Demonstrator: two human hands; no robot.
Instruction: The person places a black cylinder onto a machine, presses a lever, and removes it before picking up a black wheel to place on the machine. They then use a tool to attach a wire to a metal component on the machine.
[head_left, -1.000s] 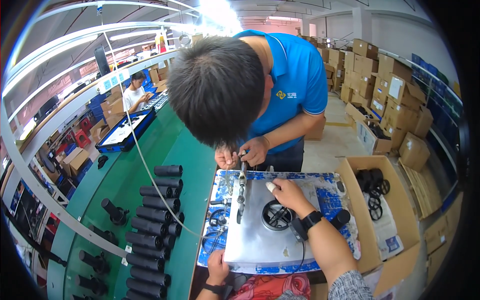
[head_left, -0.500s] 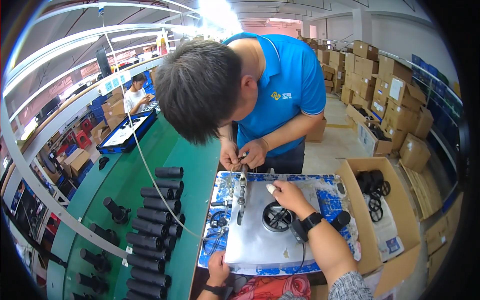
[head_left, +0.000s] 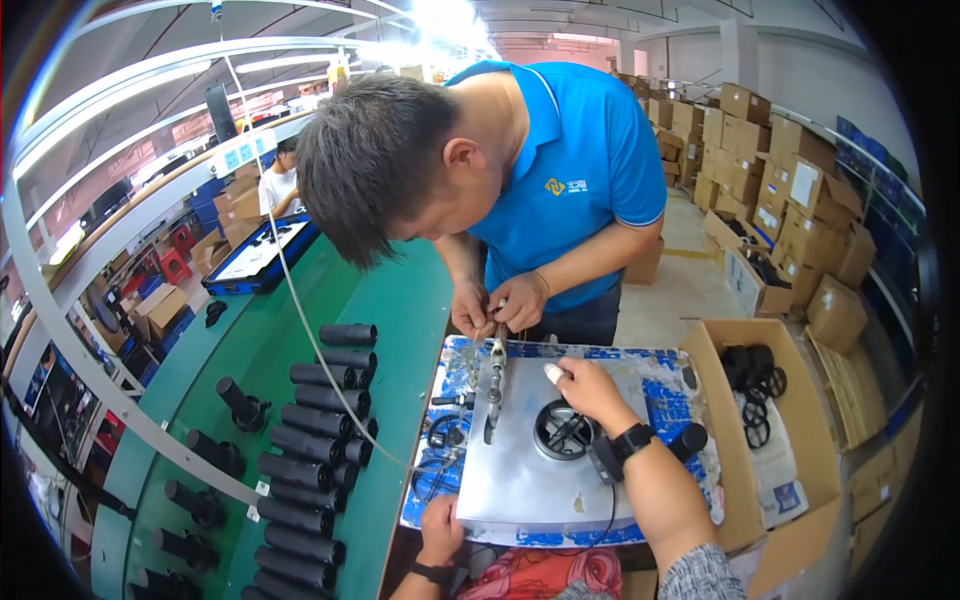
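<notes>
My left hand (head_left: 440, 530) is at the near left corner of a flat silver metal box (head_left: 540, 490), its curled fingers against the edge. My right hand (head_left: 592, 390) is over the box just beyond a black spoked wheel (head_left: 565, 430). Its fingers are partly stretched out, with a white covering on one tip, and nothing shows in them. A metal clamp-like mechanism (head_left: 496, 375) stands on the box's left side. At its far end, a co-worker's hands (head_left: 500, 308) pinch small parts too fine to make out.
A co-worker in a blue shirt (head_left: 590, 140) leans over the far side. Black cylinders (head_left: 303, 445) lie in rows on the green bench (head_left: 390, 290) to the left. An open carton (head_left: 715, 420) with black wheels stands right. A pale cable (head_left: 300, 310) hangs across the bench.
The view has shifted slightly, so most things sit a little further right. The co-worker's head has moved left and their hands still work at the mechanism. My hands keep nearly the same places.
</notes>
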